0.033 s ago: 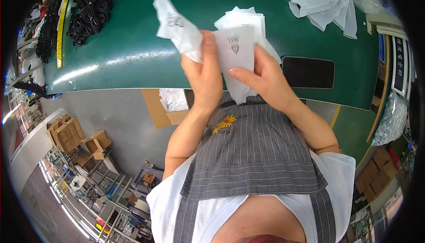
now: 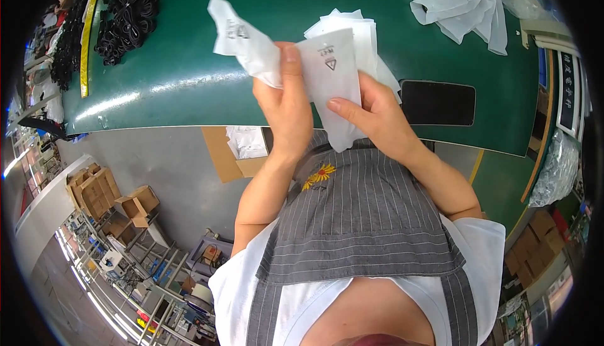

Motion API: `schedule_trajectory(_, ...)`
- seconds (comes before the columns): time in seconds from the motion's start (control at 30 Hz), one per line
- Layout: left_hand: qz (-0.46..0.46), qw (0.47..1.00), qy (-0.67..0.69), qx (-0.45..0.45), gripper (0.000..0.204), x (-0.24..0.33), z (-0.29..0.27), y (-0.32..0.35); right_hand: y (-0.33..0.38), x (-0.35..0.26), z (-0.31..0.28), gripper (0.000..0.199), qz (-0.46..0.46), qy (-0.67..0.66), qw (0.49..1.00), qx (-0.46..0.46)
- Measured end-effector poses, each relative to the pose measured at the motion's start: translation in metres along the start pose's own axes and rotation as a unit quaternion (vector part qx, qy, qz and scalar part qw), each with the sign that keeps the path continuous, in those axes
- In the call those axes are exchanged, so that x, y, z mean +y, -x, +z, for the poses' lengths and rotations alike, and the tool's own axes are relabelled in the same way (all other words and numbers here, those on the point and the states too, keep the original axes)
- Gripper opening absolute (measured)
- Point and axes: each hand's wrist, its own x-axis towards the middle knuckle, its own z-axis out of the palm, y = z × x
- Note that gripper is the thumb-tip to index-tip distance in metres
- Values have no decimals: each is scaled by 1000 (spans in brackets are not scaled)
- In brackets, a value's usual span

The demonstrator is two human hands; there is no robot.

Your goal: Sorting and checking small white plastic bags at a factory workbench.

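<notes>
My left hand (image 2: 286, 110) is closed round a crumpled white translucent pouch (image 2: 242, 42), its far end sticking out up and left past the thumb. In my right hand (image 2: 377, 116) a flatter white pouch (image 2: 330, 81) with dark print is pinched, thumb on top. The top left edge of this pouch comes close to my left fingers; whether they touch it I cannot tell. Behind the right hand lies a small fanned stack of white pouches (image 2: 366, 40) on the green table (image 2: 182, 37). Whether anything is inside the held pouches does not show.
A dark phone (image 2: 438, 103) lies right of my right hand. Coiled black cables (image 2: 129, 22) and a yellow strip (image 2: 90, 37) are at the far left. Loose white pouches (image 2: 459, 6) pile up far right. An open carton (image 2: 223, 157) with white contents stands below the table's front edge.
My left hand and the crumpled pouch have shifted slightly left. The flat pouch in my right hand has tilted and moved a little left and nearer me.
</notes>
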Motion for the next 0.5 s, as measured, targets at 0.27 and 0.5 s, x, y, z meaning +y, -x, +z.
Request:
schedule_trajectory(0.27, -95, 986, 139, -6, 20, 1, -13, -15, 32, 2, -21, 22, 16, 52, 998, -20)
schedule_trajectory(0.5, -167, 966, 192, -52, 21, 1, -6, -12, 29, 3, -26, 15, -1, 118, 993, 11)
